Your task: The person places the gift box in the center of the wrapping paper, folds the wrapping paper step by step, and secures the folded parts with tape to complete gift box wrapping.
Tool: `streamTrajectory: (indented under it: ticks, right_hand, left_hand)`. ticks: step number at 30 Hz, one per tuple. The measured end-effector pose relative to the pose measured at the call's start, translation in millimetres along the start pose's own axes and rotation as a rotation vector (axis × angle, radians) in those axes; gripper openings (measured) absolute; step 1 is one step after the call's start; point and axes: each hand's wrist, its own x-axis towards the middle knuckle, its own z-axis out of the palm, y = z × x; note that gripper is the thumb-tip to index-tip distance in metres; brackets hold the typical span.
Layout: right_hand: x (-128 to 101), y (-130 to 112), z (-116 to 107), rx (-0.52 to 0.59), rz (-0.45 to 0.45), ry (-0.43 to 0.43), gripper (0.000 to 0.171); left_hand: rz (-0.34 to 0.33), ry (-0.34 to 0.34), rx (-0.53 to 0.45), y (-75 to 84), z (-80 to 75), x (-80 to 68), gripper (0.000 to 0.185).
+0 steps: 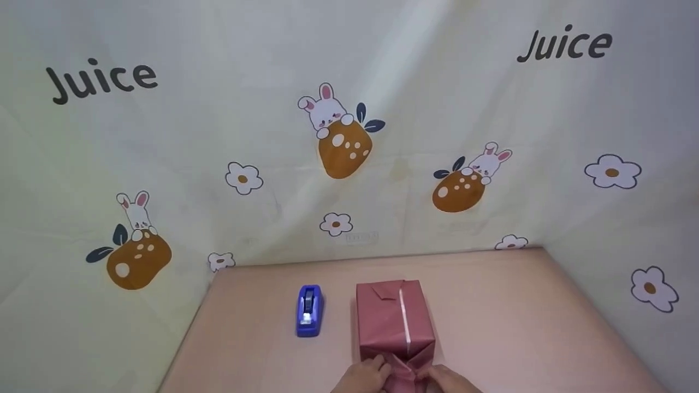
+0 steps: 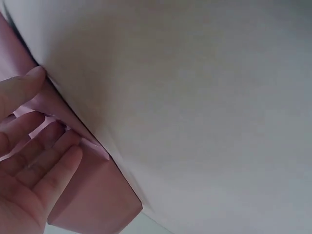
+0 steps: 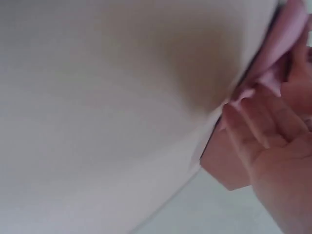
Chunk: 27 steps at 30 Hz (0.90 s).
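A box wrapped in dusty-pink paper (image 1: 382,319) lies on the table, with a pale strip running down its top and a folded corner at its far end. At its near end the wrapping paper (image 1: 403,367) is creased inward into flaps. My left hand (image 1: 363,376) holds the left side of this loose paper with bent fingers; in the left wrist view its thumb (image 2: 35,75) lies on the paper's edge. On the right side, my right hand (image 1: 445,379) pinches the paper near the middle fold. Its thumb is partly hidden in the right wrist view, where the fingers (image 3: 261,122) touch the paper.
Left of the box stands a blue tape dispenser (image 1: 309,311) on the light pinkish table (image 1: 508,322). A pale curtain (image 1: 404,65) printed with rabbits, flowers and "Juice" encloses the table at the back and both sides.
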Motion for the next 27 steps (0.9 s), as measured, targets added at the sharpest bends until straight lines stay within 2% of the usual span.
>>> streamTrajectory:
  ticks: [2,5,8,11,15,18,22,25,27]
  right_hand:
    - [0.2,12.2,2.5,-0.06,-0.03,0.005,0.033]
    - [3.4,24.1,7.1,-0.22,-0.154,0.049,0.028]
    - [6.8,29.0,10.3,-0.447,-0.302,0.132,0.024]
    - [9.2,31.2,12.5,-0.587,-0.39,0.209,0.021]
    - [10.8,31.7,16.0,-0.645,-0.42,0.275,0.019]
    - [13.3,32.8,19.9,-0.701,-0.48,0.357,0.015]
    - [17.7,37.1,25.0,-0.765,-0.568,0.461,0.016]
    - [18.5,39.6,27.1,-0.767,-0.573,0.491,0.018]
    - [18.0,40.1,27.6,-0.75,-0.548,0.498,0.022]
  left_hand:
    - [0.013,0.006,0.027,1.3,1.0,-0.8,0.026]
    - [0.056,0.03,0.048,2.0,3.3,-2.8,0.024]
    - [0.122,0.096,0.076,2.0,7.8,-5.1,0.018]
    - [0.164,0.151,0.077,2.3,12.4,-7.5,0.013]
    - [0.146,0.199,0.068,3.4,18.6,-9.9,0.014]
    - [0.136,0.252,0.107,4.8,24.6,-10.4,0.015]
    - [0.176,0.318,0.166,6.6,31.5,-10.0,0.016]
    - [0.197,0.345,0.185,6.3,32.6,-10.0,0.017]
    - [0.192,0.328,0.166,4.8,30.8,-10.5,0.016]
